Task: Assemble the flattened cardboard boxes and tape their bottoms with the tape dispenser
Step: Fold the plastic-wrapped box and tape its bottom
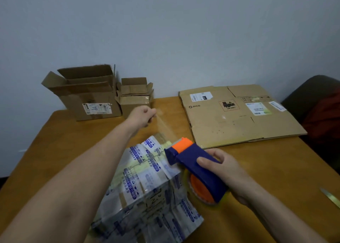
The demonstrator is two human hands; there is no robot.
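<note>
A box covered in white-and-blue printed tape (147,184) stands in front of me on the wooden table, its closed flaps facing up. My right hand (226,171) grips the blue and orange tape dispenser (195,167) at the box's right edge. My left hand (142,116) is stretched forward, its fingers pinched on the end of a clear tape strip (165,127) that runs back to the dispenser's mouth. A flattened PICO cardboard box (237,114) lies at the right rear of the table.
Two brown boxes stand upright with open top flaps against the wall, a large one (86,95) and a smaller one (135,95). A dark chair (316,103) sits at the far right. A blade-like metal tip (331,196) shows at the table's right edge.
</note>
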